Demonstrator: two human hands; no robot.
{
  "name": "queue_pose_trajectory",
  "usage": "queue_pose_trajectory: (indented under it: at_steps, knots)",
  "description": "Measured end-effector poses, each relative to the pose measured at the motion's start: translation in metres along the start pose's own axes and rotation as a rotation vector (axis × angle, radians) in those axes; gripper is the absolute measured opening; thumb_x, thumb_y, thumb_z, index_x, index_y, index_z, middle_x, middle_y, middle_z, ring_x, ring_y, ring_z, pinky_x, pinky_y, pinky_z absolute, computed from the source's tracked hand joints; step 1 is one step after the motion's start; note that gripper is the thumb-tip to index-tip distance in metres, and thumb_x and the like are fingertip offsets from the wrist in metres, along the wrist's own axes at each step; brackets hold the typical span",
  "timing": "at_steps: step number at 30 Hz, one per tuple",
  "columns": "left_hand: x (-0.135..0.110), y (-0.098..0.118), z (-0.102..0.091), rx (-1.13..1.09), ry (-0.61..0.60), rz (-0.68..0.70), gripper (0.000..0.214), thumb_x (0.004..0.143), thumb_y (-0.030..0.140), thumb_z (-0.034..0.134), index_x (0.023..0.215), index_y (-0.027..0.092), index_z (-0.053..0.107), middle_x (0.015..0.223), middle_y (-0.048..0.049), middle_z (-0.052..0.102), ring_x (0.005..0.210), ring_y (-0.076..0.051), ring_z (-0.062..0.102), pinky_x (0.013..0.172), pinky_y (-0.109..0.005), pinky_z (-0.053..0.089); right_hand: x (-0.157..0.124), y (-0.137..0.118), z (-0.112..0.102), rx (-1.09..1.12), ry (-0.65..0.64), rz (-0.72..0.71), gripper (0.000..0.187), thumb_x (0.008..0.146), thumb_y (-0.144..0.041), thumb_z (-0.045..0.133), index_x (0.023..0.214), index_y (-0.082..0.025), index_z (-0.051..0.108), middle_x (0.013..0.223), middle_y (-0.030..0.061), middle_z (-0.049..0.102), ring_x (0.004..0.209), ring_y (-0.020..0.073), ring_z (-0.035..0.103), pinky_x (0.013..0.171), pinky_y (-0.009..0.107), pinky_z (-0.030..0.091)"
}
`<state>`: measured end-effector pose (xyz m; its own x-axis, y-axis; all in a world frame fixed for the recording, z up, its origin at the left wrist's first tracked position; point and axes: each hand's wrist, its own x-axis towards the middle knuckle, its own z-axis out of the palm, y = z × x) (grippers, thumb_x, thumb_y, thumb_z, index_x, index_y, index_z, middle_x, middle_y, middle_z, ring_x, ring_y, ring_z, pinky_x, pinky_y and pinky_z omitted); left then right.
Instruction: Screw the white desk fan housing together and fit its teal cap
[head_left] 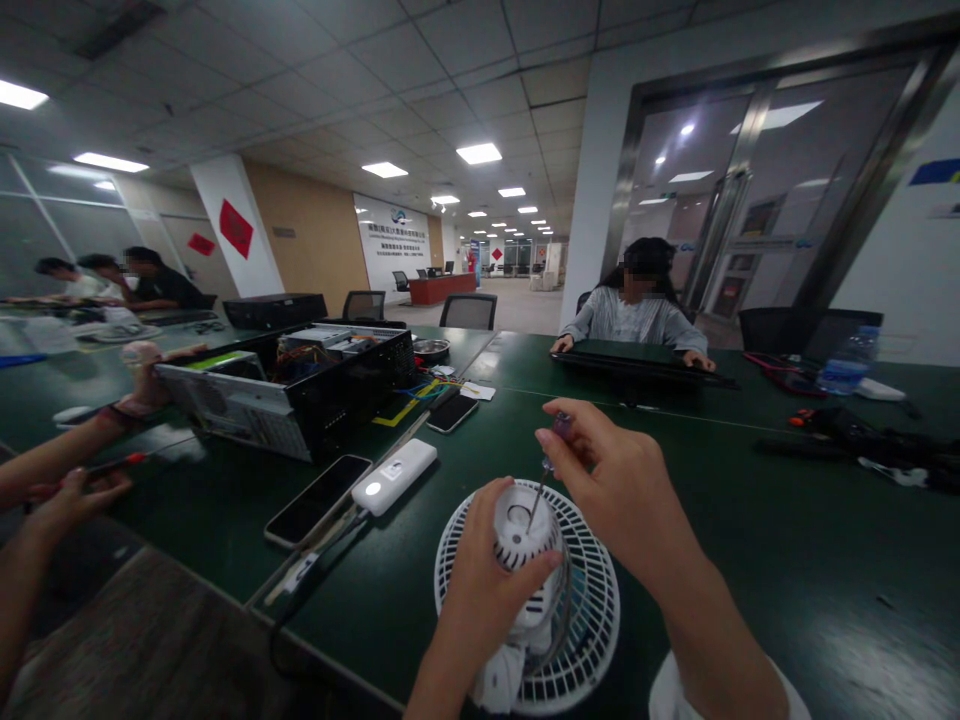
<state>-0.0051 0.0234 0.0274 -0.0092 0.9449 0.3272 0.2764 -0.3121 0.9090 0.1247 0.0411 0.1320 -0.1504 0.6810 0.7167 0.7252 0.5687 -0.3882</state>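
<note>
Our left hand (484, 575) clasps the white fan (536, 605) by its housing, grille below, on the green table (720, 560); our right hand (611, 475) grips a screwdriver (537, 500), tip at the housing. We should brace firmly, pressing along the shaft. Farther left, the open computer case (360, 385) contains wires (300, 352).

Right of the white fan (536, 520), the bare green table (810, 580) leaves the right hand (615, 480) room to pass, up to a black bundle (862, 440). Leftward, a white device (395, 477) and phone (319, 502) obstruct; ahead, a black panel (637, 368).
</note>
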Motion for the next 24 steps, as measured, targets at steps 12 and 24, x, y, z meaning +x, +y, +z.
queue_pose_trajectory:
  at_steps: [12, 24]
  knots:
    - [0.000, 0.004, -0.002, 0.056, -0.025, -0.049, 0.059, 0.069, 0.026, 0.066, 0.123, 0.022, 0.044, 0.129, -0.0097, 0.047, 0.122, -0.030, 0.042, 0.104, -0.049, 0.030, 0.006, 0.144, -0.002, -0.493, -0.696, 0.701, 0.025, 0.085, -0.029, 0.057, 0.103, -0.012, 0.059, 0.097, 0.0094, 0.063, 0.085, 0.0198, 0.062, 0.071, 0.035, 0.049]
    - [-0.001, 0.002, -0.002, 0.058, -0.032, -0.046, 0.060, 0.070, 0.028, 0.066, 0.124, 0.020, 0.042, 0.131, -0.0105, 0.045, 0.123, -0.030, 0.040, 0.104, -0.048, 0.030, -0.011, 0.178, 0.009, -0.461, -1.044, 0.781, 0.032, 0.087, -0.031, 0.054, 0.116, -0.017, 0.053, 0.118, 0.0078, 0.055, 0.100, 0.0207, 0.057, 0.082, 0.042, 0.049]
